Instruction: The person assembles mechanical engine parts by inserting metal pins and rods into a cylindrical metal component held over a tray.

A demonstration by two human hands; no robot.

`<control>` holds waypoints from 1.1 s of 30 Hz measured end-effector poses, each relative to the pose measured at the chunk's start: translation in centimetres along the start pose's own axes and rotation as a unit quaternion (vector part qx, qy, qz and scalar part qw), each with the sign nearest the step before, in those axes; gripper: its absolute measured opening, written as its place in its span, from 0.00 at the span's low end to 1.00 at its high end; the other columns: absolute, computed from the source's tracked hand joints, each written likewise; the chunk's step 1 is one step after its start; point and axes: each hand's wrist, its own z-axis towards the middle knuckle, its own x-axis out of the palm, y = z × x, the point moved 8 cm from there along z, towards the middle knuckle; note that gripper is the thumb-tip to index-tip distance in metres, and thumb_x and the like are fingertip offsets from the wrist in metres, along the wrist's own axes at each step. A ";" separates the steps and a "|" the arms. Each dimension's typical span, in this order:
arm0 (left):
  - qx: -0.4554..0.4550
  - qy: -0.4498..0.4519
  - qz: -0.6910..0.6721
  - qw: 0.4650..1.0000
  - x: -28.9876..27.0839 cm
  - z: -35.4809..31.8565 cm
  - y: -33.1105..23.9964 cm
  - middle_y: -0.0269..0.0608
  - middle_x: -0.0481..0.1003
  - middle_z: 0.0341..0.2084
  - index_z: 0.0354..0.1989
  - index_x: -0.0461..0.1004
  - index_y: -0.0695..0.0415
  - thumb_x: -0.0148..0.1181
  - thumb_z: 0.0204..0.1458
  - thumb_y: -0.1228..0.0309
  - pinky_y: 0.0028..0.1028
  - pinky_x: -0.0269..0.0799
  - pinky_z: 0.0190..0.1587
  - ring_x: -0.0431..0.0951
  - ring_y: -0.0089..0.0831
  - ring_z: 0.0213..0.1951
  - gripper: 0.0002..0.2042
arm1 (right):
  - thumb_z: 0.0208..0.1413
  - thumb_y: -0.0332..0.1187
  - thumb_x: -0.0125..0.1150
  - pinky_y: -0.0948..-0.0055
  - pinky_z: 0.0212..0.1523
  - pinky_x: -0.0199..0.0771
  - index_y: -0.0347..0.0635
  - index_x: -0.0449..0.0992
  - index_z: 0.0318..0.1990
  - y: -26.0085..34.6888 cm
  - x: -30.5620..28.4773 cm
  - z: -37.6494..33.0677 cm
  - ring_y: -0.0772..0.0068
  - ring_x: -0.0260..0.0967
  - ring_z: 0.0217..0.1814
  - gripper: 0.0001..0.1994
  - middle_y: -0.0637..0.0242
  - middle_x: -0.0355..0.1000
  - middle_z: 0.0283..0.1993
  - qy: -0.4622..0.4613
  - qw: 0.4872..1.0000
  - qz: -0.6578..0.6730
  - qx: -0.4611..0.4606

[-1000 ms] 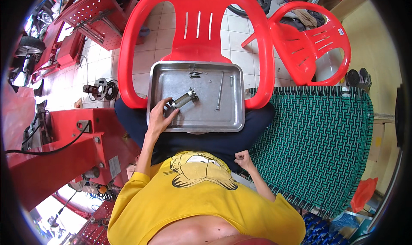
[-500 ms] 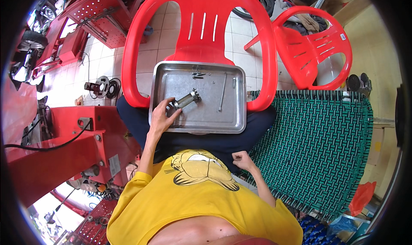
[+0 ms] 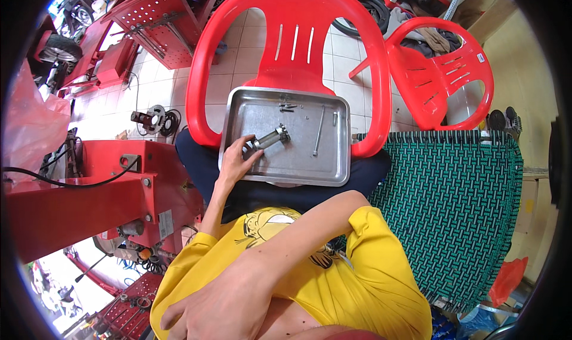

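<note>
A metal tray (image 3: 316,169) rests in front of me, its near side over my lap. In its left half lies a wheel-hub-like metal cylinder (image 3: 269,139), tilted up to the right, with notches at its far end. My left hand (image 3: 239,159) grips the cylinder's near-left end between thumb and fingers. My right arm reaches across my yellow shirt, so my right hand (image 3: 214,310) is by the lower left of my chest. One finger there is stretched out apart; the other fingertips are hidden or cut off. Nothing shows in that hand.
A long bolt (image 3: 319,131) and several small bolts (image 3: 287,108) lie in the tray. The tray stands against a red plastic chair (image 3: 295,60). To the right is a green woven seat (image 3: 447,215); to the left, a red metal frame (image 3: 89,212). Another red chair (image 3: 441,72) stands behind.
My right hand has swung from beside my right thigh up and across my chest to the lower left. My left hand keeps hold of the cylinder. The whole view has shifted slightly.
</note>
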 end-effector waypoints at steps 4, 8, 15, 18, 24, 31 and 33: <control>-0.048 0.030 -0.005 0.998 0.2 -0.2 0.3 0.50 0.81 0.47 0.58 0.76 0.59 0.72 0.54 0.59 0.37 0.77 0.48 0.82 0.45 0.48 0.26 | 0.62 0.40 0.60 0.53 0.47 0.73 0.34 0.81 0.38 1.9 -3.2 -0.5 0.44 0.75 0.43 0.15 0.46 0.79 0.40 -0.198 0.977 0.074 0.028; -0.072 0.051 -0.009 0.996 0.3 0.0 -0.2 0.50 0.81 0.46 0.57 0.76 0.59 0.72 0.54 0.58 0.37 0.77 0.47 0.82 0.45 0.46 0.26 | 0.60 0.37 0.58 0.60 0.46 0.75 0.38 0.80 0.37 0.9 -2.7 0.8 0.50 0.76 0.44 0.11 0.54 0.78 0.40 0.001 0.957 -0.108 0.268; -0.036 0.023 -0.010 0.999 0.1 -0.4 0.4 0.49 0.81 0.46 0.57 0.76 0.60 0.72 0.54 0.58 0.37 0.77 0.44 0.82 0.43 0.42 0.26 | 0.58 0.38 0.60 0.60 0.41 0.77 0.42 0.77 0.34 3.7 -3.4 3.4 0.58 0.77 0.42 0.09 0.62 0.74 0.38 -0.048 0.929 -0.354 0.098; -0.038 0.020 -0.011 0.999 0.0 -0.5 0.7 0.49 0.81 0.45 0.57 0.76 0.60 0.73 0.54 0.58 0.36 0.77 0.43 0.82 0.43 0.40 0.26 | 0.60 0.38 0.62 0.59 0.40 0.77 0.40 0.81 0.38 2.2 -3.1 3.0 0.59 0.77 0.40 0.10 0.61 0.77 0.38 -0.087 0.963 -0.183 0.177; -0.037 0.027 -0.020 0.999 0.2 0.0 0.0 0.49 0.81 0.37 0.57 0.77 0.59 0.73 0.53 0.59 0.35 0.76 0.37 0.80 0.41 0.33 0.26 | 0.66 0.37 0.59 0.56 0.45 0.78 0.38 0.83 0.43 -3.1 1.6 -0.6 0.57 0.76 0.42 0.12 0.59 0.79 0.40 -0.160 0.967 0.197 -0.014; -0.036 0.026 -0.008 0.999 0.1 0.0 -0.2 0.49 0.81 0.40 0.56 0.77 0.59 0.73 0.53 0.59 0.36 0.76 0.39 0.81 0.42 0.35 0.25 | 0.65 0.34 0.60 0.53 0.58 0.69 0.42 0.77 0.56 9.7 -4.7 -7.1 0.53 0.70 0.60 0.14 0.58 0.75 0.55 -0.149 0.955 -0.006 0.256; -0.039 0.018 -0.003 0.999 0.1 -0.6 0.3 0.49 0.82 0.42 0.56 0.77 0.59 0.73 0.53 0.59 0.37 0.77 0.40 0.82 0.42 0.36 0.25 | 0.71 0.37 0.53 0.55 0.54 0.70 0.42 0.78 0.57 14.6 -4.3 -8.8 0.54 0.72 0.60 0.15 0.58 0.74 0.59 -0.013 0.935 -0.071 0.348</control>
